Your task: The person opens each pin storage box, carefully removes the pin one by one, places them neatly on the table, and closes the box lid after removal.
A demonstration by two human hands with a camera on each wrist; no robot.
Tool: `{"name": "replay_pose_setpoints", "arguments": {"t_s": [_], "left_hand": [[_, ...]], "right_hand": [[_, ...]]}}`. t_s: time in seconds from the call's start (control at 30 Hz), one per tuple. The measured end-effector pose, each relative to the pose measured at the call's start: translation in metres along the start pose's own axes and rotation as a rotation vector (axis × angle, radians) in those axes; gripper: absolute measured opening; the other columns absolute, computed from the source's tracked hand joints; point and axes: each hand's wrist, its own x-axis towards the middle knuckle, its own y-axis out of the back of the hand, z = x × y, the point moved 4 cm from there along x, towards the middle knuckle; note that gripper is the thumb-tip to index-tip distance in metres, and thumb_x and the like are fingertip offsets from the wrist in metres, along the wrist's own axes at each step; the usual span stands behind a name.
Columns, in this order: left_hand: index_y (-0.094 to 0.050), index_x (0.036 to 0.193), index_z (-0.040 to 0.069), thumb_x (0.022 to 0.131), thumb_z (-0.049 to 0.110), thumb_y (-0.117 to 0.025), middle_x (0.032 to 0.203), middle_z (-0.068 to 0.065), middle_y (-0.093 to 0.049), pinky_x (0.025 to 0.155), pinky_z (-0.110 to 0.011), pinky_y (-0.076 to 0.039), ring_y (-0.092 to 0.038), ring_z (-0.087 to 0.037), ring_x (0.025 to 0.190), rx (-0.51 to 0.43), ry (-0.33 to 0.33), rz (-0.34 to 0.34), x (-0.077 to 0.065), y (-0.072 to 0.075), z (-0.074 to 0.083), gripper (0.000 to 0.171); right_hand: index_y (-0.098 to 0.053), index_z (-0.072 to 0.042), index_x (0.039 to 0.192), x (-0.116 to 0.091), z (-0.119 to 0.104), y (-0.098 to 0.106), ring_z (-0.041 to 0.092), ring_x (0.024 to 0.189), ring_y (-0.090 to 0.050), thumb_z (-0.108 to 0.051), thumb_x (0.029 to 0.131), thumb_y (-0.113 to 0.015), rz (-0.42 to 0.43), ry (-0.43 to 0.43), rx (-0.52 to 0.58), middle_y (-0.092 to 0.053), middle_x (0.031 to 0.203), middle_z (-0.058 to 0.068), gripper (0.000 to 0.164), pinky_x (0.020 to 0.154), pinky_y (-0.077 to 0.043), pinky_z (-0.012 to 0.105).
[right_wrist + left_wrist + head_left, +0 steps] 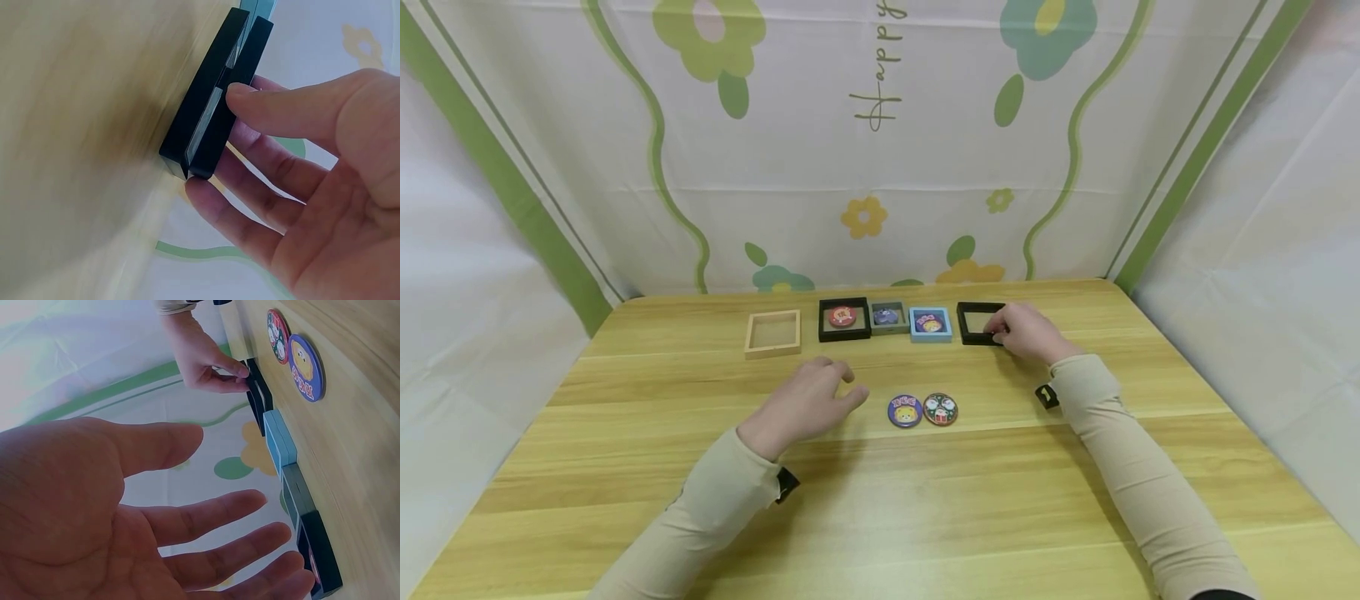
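Note:
At the right end of the row, my right hand (1026,333) grips a black square frame (965,335). In the right wrist view the thumb and fingers pinch its lid half (219,134), which stands slightly parted from the base half (203,84). My left hand (805,404) is held over the table with its fingers spread and relaxed, holding nothing. To the right of it, two round badges lie side by side: a purple one with a yellow bear (905,411) and a dark one with white figures (941,409).
Along the table's back stand a light wooden frame (772,313), a black frame (844,336) with a red badge, a grey frame (890,329) and a light blue frame (931,337) with badges inside. A flower-printed cloth (865,158) hangs right behind the table's back edge.

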Motion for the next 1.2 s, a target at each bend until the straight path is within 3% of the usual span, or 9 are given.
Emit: {"name": "replay_pose_setpoints", "arguments": {"t_s": [1.2], "left_hand": [[-0.065,0.119,-0.002,0.099,0.034,-0.059,0.122,-0.015,-0.061,0.095,-0.045,-0.047,-0.055,-0.030,0.115,-0.009,-0.027,-0.004,-0.0053,0.0017,0.0064,0.042]], "right_hand": [[-0.076,0.001,0.104,-0.0018,-0.0051,0.0002,0.039,0.107,-0.061,0.009,0.087,-0.064,0.000,-0.018,-0.039,-0.071,0.105,0.016,0.022,0.092,-0.047,0.054]]}}
